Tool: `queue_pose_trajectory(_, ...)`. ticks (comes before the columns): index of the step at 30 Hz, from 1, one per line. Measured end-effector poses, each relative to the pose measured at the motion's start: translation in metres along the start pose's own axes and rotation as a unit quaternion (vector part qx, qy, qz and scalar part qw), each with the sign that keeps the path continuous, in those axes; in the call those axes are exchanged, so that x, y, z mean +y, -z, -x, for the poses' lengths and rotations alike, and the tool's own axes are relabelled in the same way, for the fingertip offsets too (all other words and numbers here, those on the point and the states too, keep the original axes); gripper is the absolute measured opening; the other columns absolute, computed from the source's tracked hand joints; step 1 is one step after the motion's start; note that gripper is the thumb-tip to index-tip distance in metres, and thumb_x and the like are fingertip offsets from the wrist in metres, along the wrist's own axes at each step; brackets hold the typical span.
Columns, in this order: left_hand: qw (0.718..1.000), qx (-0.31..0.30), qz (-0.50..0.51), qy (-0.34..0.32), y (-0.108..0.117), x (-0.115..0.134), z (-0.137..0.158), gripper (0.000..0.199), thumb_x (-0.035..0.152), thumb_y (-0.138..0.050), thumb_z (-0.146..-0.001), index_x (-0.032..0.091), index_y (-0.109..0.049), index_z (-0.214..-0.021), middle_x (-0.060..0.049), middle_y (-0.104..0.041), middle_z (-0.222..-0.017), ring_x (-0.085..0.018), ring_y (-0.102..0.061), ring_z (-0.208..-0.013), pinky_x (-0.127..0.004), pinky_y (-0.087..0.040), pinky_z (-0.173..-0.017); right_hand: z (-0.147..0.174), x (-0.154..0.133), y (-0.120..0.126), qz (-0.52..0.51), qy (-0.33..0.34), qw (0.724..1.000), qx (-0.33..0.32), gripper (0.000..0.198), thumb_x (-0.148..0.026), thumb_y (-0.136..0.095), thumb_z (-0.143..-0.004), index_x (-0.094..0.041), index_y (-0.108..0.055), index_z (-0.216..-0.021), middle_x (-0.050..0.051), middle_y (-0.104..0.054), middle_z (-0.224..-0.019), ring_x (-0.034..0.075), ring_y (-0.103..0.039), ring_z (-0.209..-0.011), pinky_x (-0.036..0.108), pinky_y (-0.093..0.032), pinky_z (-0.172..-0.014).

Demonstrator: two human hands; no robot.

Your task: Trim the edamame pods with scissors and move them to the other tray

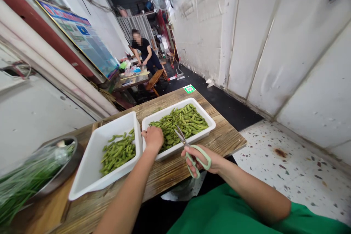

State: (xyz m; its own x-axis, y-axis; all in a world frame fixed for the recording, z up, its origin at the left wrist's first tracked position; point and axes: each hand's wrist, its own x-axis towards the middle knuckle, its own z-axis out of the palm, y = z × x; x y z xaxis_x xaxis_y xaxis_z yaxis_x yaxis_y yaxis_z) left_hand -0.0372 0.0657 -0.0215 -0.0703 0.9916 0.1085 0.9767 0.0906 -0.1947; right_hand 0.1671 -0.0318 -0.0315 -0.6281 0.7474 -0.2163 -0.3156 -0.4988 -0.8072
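Right hand (pixel 199 156): closed around the handles of a pair of scissors (pixel 186 144), thumb and fingers on the pale green loops; blades slightly parted, directed forward and to the left of this hand, tips over the pods.
Left hand (pixel 154 138): fingers bent inward, positioned left of the right hand, over the left end of the fuller tray; fingertips partly hidden, so whether a pod is gripped cannot be told.
Fuller tray (pixel 210 128): white, rectangular, beneath the left hand and just ahead of the right hand; carries a broad heap of green pods (pixel 189 119).
Second tray (pixel 91 168): white, just left of the left hand, set at an angle; a smaller pile of pods (pixel 119 153) lies toward the side nearest that hand.
Metal bowl (pixel 65 173): well to the left of both hands, beyond the second tray; contains long green stalks (pixel 30 179), partly in clear plastic.
Table (pixel 230 137): wood-grained surface below both hands, bearing trays and bowl.
Code card (pixel 189 89): green and white, ahead of both hands at the table's far edge.
Other person (pixel 142 47): far ahead of both hands, dark clothing, leaning over a cluttered worktop (pixel 145 77) beside a wooden bench (pixel 156 78).
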Motion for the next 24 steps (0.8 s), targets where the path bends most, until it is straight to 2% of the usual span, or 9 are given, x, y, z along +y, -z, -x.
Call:
queue_pose_trajectory(4,0.993,0.046,0.102,0.029,0.005,-0.003,0.000,0.018,0.019,-0.050,-0.066,0.017,-0.067,-0.072,-0.013,-0.066,-0.089,-0.032,-0.056,-0.092,-0.049,-0.031,-0.083,0.002,0.000,-0.002,0.024,0.008,1.000,0.016,0.043,-0.055,-0.056,-0.077,-0.014,-0.052,-0.090,-0.005,-0.051,-0.055,0.008,-0.048,-0.037,0.021,-0.043,-0.034)
queue_pose_trajectory(6,0.971,0.070,0.226,0.043,0.009,-0.003,0.002,0.020,0.022,-0.051,-0.067,0.018,-0.067,-0.078,-0.010,-0.068,-0.085,-0.029,-0.059,-0.089,-0.045,-0.035,-0.084,0.001,0.001,-0.001,0.050,0.012,0.998,0.033,0.044,-0.057,-0.057,-0.075,-0.015,-0.051,-0.087,-0.006,-0.051,-0.054,0.008,-0.047,-0.036,0.020,-0.043,-0.034)
queue_pose_trajectory(7,0.946,0.067,0.314,0.042,0.011,-0.001,0.004,0.021,0.025,-0.053,-0.067,0.018,-0.067,-0.081,-0.008,-0.069,-0.083,-0.027,-0.061,-0.085,-0.042,-0.038,-0.083,0.000,0.001,0.000,0.065,0.013,0.997,0.045,0.044,-0.058,-0.059,-0.073,-0.015,-0.050,-0.085,-0.006,-0.050,-0.054,0.007,-0.047,-0.035,0.020,-0.042,-0.033)
queue_pose_trajectory(8,0.909,0.051,0.412,0.037,0.013,0.001,0.007,0.024,0.029,-0.055,-0.067,0.017,-0.067,-0.084,-0.007,-0.069,-0.081,-0.025,-0.062,-0.082,-0.038,-0.041,-0.080,-0.001,0.001,0.001,0.081,0.014,0.995,0.057,0.044,-0.058,-0.060,-0.072,-0.016,-0.050,-0.082,-0.006,-0.049,-0.054,0.007,-0.046,-0.035,0.019,-0.042,-0.033)
queue_pose_trajectory(10,0.812,-0.001,0.583,0.019,0.015,0.007,0.014,0.031,0.035,-0.062,-0.065,0.015,-0.067,-0.088,-0.006,-0.070,-0.078,-0.022,-0.064,-0.076,-0.033,-0.045,-0.075,-0.002,0.000,0.004,0.112,0.019,0.990,0.081,0.043,-0.057,-0.062,-0.070,-0.017,-0.048,-0.078,-0.007,-0.049,-0.053,0.006,-0.045,-0.035,0.018,-0.042,-0.032)
queue_pose_trajectory(11,0.770,-0.025,0.637,0.012,0.015,0.011,0.019,0.035,0.037,-0.064,-0.063,0.014,-0.067,-0.089,-0.006,-0.071,-0.078,-0.021,-0.064,-0.075,-0.032,-0.045,-0.075,-0.003,-0.002,0.006,0.123,0.023,0.988,0.088,0.043,-0.057,-0.062,-0.070,-0.017,-0.047,-0.077,-0.007,-0.049,-0.053,0.005,-0.045,-0.035,0.018,-0.042,-0.032)
queue_pose_trajectory(12,0.744,-0.041,0.667,0.007,0.015,0.014,0.023,0.038,0.039,-0.066,-0.063,0.014,-0.067,-0.090,-0.006,-0.071,-0.079,-0.020,-0.064,-0.075,-0.031,-0.046,-0.076,-0.003,-0.003,0.007,0.132,0.028,0.987,0.091,0.042,-0.056,-0.062,-0.071,-0.017,-0.047,-0.075,-0.007,-0.049,-0.054,0.005,-0.045,-0.035,0.018,-0.042,-0.033)
queue_pose_trajectory(13,0.732,-0.049,0.680,0.000,0.015,0.017,0.027,0.039,0.040,-0.068,-0.063,0.013,-0.067,-0.092,-0.007,-0.071,-0.080,-0.020,-0.064,-0.076,-0.031,-0.046,-0.076,-0.003,-0.004,0.008,0.140,0.032,0.985,0.091,0.042,-0.056,-0.061,-0.071,-0.017,-0.047,-0.074,-0.006,-0.050,-0.055,0.005,-0.045,-0.035,0.017,-0.042,-0.033)
queue_pose_trajectory(24,0.734,-0.057,0.676,-0.018,0.015,0.021,0.039,0.026,0.036,-0.066,-0.068,0.014,-0.069,-0.080,-0.004,-0.068,-0.068,-0.016,-0.060,-0.065,-0.026,-0.045,-0.066,-0.007,-0.006,0.006,0.179,0.025,0.977,0.114,0.044,-0.059,-0.057,-0.073,-0.016,-0.048,-0.073,-0.007,-0.046,-0.052,0.005,-0.044,-0.032,0.017,-0.041,-0.030)
